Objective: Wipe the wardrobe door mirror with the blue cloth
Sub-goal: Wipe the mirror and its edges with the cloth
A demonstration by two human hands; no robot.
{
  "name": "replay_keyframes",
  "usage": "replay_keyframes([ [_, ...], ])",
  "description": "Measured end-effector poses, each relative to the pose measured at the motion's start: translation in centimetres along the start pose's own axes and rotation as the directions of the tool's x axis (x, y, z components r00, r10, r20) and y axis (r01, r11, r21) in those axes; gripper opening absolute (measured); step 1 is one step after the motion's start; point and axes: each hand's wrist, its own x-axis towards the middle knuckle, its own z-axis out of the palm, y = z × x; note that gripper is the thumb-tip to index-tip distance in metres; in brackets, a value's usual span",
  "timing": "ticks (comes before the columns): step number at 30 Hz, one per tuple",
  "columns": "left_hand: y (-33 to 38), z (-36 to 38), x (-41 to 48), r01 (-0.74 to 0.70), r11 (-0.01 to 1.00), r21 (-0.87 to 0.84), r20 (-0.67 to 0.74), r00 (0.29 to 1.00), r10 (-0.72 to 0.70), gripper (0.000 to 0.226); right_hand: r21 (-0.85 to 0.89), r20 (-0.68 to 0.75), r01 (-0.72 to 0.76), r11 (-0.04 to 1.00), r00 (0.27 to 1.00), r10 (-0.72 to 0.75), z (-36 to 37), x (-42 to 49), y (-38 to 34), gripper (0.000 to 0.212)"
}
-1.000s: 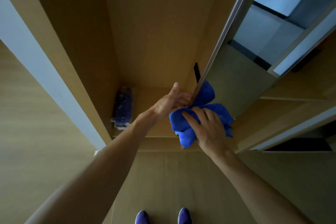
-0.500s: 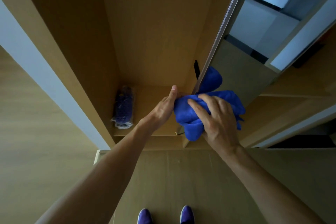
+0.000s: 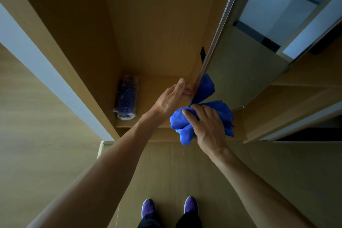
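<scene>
Mirror edge (image 3: pixel 219 29): R hand (image 3: pixel 207 126) tight round blue cloth (image 3: pixel 178 119)

Cloth (image 3: pixel 185 120) against mirror (image 3: pixel 240 72) — bag (image 3: pixel 126 98) left, inside wardrobe (image 3: pixel 157 24).

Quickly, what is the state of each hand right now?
Left hand: closed, holding the mirror door by its edge.
Right hand: closed, holding the blue cloth.

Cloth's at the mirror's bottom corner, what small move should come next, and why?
Probably sweep the blue cloth up the mirror with the right hand: it sits bunched at the lower corner, most glass lies above, and the left hand grips the door edge.
</scene>
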Motion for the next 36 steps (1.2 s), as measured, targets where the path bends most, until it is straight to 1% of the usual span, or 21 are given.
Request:
replay_keyframes([
  [2,-0.1,0.1,-0.1,0.018,1.0,-0.016,-0.004,1.0,-0.018,0.055,0.003,-0.092,-0.014,1.0,0.996,0.014,-1.4,0.4,0.2,0.057],
  [5,0.2,0.0,-0.2,0.054,0.998,-0.026,-0.017,0.998,-0.054,0.058,-0.001,-0.243,-0.042,0.999,0.969,0.04,-3.5,1.2,0.5,0.052],
  [7,0.5,-0.1,-0.4,0.063,0.998,-0.009,-0.032,0.997,-0.063,0.06,-0.001,-0.278,-0.05,0.999,0.959,0.048,-4.0,1.5,0.6,0.052],
  [10,0.5,-0.1,-0.4,0.056,0.998,-0.008,-0.017,0.998,-0.056,0.064,-0.016,-0.272,-0.057,0.998,0.961,0.051,-3.4,1.4,0.5,0.051],
  [13,0.0,-0.2,0.0,0.029,0.999,-0.033,-0.023,0.999,-0.03,0.063,-0.032,-0.215,-0.03,0.999,0.976,0.022,-1.2,0.8,0.3,0.051],
  [16,-0.5,0.0,0.3,0.004,0.999,-0.038,-0.018,1.0,-0.005,0.074,-0.02,-0.097,-0.005,1.0,0.995,0.003,1.7,-0.1,-0.1,0.055],
  [19,-1.1,0.1,0.3,-0.013,0.999,-0.031,-0.019,1.0,0.013,0.078,0.019,0.005,-0.026,0.999,1.0,0.026,4.1,-1.0,-0.6,0.054],
  [22,-1.6,0.4,0.1,-0.019,0.999,-0.042,-0.018,1.0,0.018,0.077,0.036,0.102,-0.041,0.999,0.994,0.037,5.2,-1.4,-0.9,0.054],
  [24,-1.6,0.4,0.0,-0.023,0.998,-0.054,-0.001,1.0,0.023,0.074,0.057,0.131,-0.055,0.997,0.99,0.047,5.2,-1.3,-1.0,0.054],
  [26,-1.6,0.3,-0.1,-0.016,0.998,-0.063,0.007,1.0,0.017,0.073,0.104,0.092,-0.074,0.992,0.994,0.065,4.3,-1.1,-1.0,0.055],
  [28,-1.6,0.2,-0.1,0.003,0.999,-0.055,0.003,1.0,-0.003,0.073,0.136,0.0,-0.082,0.987,0.997,0.083,2.8,-0.8,-0.8,0.057],
  [30,-1.6,0.2,-0.1,0.04,0.998,-0.054,-0.011,0.999,-0.041,0.066,0.139,-0.112,-0.089,0.986,0.988,0.105,1.2,-0.5,-0.6,0.053],
  [32,-1.6,0.3,-0.1,0.078,0.996,-0.032,-0.027,0.996,-0.079,0.059,0.137,-0.184,-0.102,0.985,0.975,0.126,0.1,-0.2,-0.6,0.047],
  [34,-1.6,0.4,-0.2,0.082,0.997,0.006,-0.041,0.996,-0.082,0.06,0.134,-0.203,-0.112,0.985,0.969,0.138,-0.2,-0.2,-0.8,0.045],
  [36,-1.6,0.4,0.0,0.065,0.998,0.02,-0.041,0.997,-0.064,0.062,0.135,-0.172,-0.115,0.984,0.976,0.137,0.4,-0.5,-1.0,0.051],
])
